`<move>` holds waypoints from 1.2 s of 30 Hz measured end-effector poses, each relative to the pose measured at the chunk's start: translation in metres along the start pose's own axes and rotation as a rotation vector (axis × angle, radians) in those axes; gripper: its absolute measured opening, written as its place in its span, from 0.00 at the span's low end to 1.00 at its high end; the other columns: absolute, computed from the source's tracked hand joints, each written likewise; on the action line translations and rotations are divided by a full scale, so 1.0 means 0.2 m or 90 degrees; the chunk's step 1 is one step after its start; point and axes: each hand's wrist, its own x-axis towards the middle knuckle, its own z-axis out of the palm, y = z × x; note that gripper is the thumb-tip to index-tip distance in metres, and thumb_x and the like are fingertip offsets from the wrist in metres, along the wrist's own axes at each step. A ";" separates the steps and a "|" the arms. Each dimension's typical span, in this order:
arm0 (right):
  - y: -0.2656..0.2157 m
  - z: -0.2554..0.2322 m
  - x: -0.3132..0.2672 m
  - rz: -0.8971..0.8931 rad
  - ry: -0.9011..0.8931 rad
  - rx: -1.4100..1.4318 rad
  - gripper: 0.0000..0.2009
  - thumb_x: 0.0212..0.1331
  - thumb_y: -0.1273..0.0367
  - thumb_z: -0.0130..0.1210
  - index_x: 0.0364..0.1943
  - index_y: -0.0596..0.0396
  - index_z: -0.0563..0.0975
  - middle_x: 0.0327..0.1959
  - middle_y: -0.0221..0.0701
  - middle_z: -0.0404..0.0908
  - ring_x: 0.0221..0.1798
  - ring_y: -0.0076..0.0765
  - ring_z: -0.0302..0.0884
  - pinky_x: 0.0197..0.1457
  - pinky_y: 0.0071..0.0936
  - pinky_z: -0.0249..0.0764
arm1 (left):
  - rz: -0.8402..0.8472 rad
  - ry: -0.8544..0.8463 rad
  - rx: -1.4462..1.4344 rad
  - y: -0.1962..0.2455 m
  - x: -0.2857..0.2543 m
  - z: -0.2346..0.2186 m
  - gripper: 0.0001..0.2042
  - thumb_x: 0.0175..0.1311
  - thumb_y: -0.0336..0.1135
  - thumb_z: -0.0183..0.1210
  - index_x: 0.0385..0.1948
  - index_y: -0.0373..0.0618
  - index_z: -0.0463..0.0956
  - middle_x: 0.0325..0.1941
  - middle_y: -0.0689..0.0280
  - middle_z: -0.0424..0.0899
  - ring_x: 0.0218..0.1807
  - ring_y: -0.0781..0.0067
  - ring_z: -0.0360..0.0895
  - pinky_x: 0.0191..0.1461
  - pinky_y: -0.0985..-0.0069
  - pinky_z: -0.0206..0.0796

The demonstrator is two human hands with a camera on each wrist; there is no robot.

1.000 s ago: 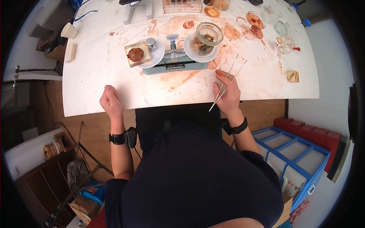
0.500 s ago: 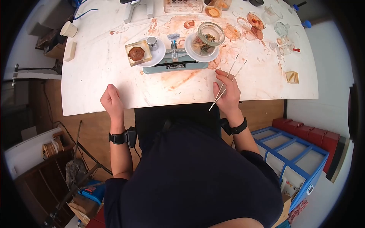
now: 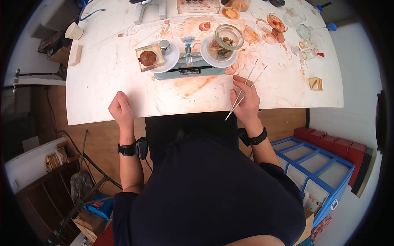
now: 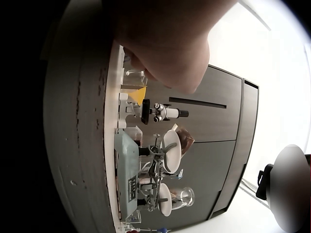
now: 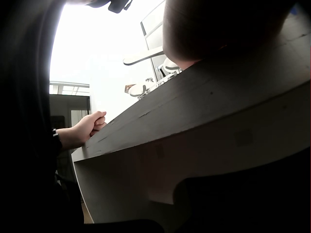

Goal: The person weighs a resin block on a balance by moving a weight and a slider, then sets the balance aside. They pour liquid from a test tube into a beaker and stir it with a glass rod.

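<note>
The right hand (image 3: 246, 100) holds a pair of thin metal tweezers or sticks (image 3: 239, 98) at the table's front edge, their far tips apart above the tabletop. The left hand (image 3: 121, 110) rests on the front edge at the left with its fingers curled in and nothing visible in it; it also shows in the right wrist view (image 5: 89, 129). Between and beyond the hands stands a teal balance scale (image 3: 189, 72). Its left pan (image 3: 171, 61) bears a metal weight (image 3: 164, 46) and a clear block with a brown lump (image 3: 147, 58); its right pan (image 3: 217, 63) bears a glass jar (image 3: 228, 37) with plant-like bits.
A paper cup (image 3: 74, 31) and a white block (image 3: 75, 55) lie at the left. Flasks (image 3: 231, 12), a rack (image 3: 198, 6), a stained dish (image 3: 276, 23) and other glassware are along the back and right. A folded yellowish paper (image 3: 315, 83) lies near the right edge.
The left hand has turned slightly, its fingers curled in, and the camera view has shifted a little. The right hand and the metal sticks look unchanged.
</note>
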 end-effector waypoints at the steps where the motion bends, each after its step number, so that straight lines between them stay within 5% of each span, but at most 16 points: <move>1: 0.00 0.00 0.00 0.000 0.001 0.001 0.17 0.53 0.78 0.64 0.47 0.55 0.76 0.49 0.41 0.83 0.47 0.48 0.85 0.45 0.35 0.82 | -0.001 0.001 0.002 0.00 0.00 0.00 0.24 0.80 0.35 0.45 0.16 0.42 0.60 0.15 0.74 0.60 0.20 0.86 0.53 0.24 0.78 0.44; 11: 0.00 0.00 0.00 -0.004 0.004 -0.003 0.17 0.52 0.79 0.65 0.46 0.55 0.76 0.48 0.42 0.83 0.47 0.49 0.85 0.44 0.35 0.82 | 0.004 -0.001 0.002 0.00 0.00 0.00 0.23 0.80 0.34 0.45 0.16 0.42 0.60 0.15 0.74 0.60 0.20 0.86 0.52 0.24 0.78 0.44; 21: 0.00 -0.06 0.08 0.046 0.057 0.226 0.17 0.67 0.67 0.61 0.50 0.53 0.64 0.62 0.53 0.75 0.64 0.53 0.75 0.66 0.47 0.71 | -0.006 -0.005 -0.024 -0.01 0.00 0.00 0.22 0.80 0.34 0.46 0.17 0.43 0.59 0.16 0.76 0.57 0.21 0.86 0.50 0.24 0.78 0.42; 28: -0.08 -0.06 0.44 -0.066 0.118 0.304 0.25 0.62 0.64 0.68 0.53 0.53 0.62 0.68 0.54 0.67 0.71 0.55 0.69 0.73 0.48 0.65 | -0.006 -0.009 -0.025 0.00 0.00 0.00 0.23 0.79 0.35 0.47 0.16 0.43 0.58 0.16 0.76 0.57 0.21 0.86 0.51 0.24 0.77 0.43; 36: -0.10 0.00 0.58 -0.051 0.059 0.244 0.30 0.56 0.70 0.73 0.53 0.54 0.61 0.70 0.53 0.63 0.72 0.54 0.68 0.75 0.47 0.64 | -0.002 -0.006 -0.003 -0.02 0.00 -0.01 0.22 0.78 0.34 0.49 0.17 0.41 0.60 0.16 0.74 0.59 0.21 0.85 0.52 0.24 0.76 0.45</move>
